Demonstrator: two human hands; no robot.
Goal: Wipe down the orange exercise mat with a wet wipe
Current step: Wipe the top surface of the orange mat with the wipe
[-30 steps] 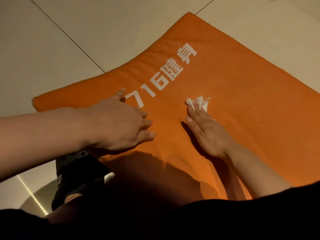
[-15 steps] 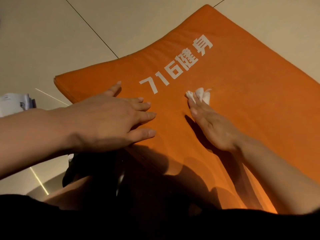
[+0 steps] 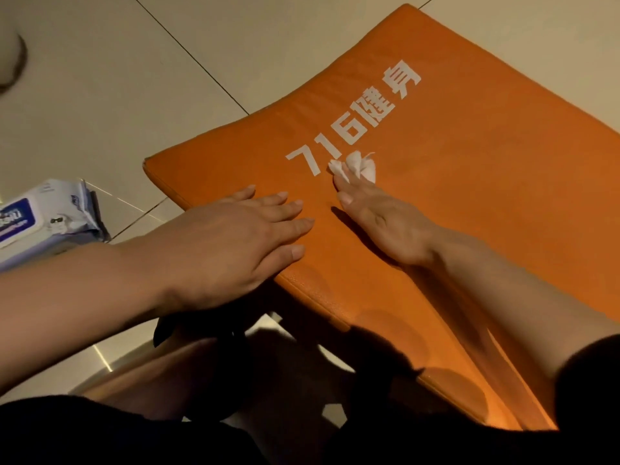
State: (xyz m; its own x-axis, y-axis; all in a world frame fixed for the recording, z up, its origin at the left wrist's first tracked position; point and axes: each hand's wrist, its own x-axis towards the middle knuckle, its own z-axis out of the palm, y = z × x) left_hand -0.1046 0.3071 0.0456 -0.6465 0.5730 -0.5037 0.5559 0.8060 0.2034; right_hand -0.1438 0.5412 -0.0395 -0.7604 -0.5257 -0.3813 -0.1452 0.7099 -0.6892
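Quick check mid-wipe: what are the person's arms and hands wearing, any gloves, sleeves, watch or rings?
Both forearms are bare, no sleeves showing. The left hand and right hand have no gloves, and no rings or watch are visible. Nails are short and look unpainted. Dark clothing fills the bottom of the view, too shadowed to make out.

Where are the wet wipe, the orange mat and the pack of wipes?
wet wipe (image 3: 356, 165), head view, on its crumpled white middle.
orange mat (image 3: 486, 182), head view, on bare surface right of the print.
pack of wipes (image 3: 50, 216), head view, on its top face.
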